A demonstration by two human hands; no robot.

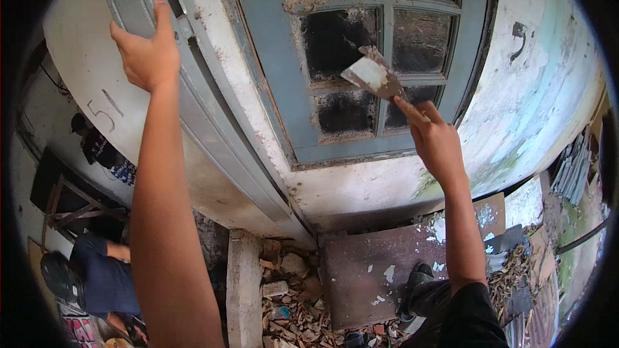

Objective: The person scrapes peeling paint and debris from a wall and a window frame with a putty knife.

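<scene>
In my right hand (436, 142) is a scraper (380, 80), gripped by its handle with the fingers wrapped round it. Its broad blade is smeared pale and points up and left, in front of a window (364, 45) in a blue-grey frame. Dirt and crust coat the window's bars and the edges of its dark panes. Higher up on the left, my left hand (149, 58) rests against a long grey metal frame (216, 125), thumb and fingers apart. Some of its fingers are partly hidden.
A peeling white wall (516, 116) surrounds the window. Below lie a brown board (361, 270) scattered with paint flakes, a concrete post (245, 290) and rubble (296, 316). One person (103, 277) bends at lower left; another (103, 148) is farther back.
</scene>
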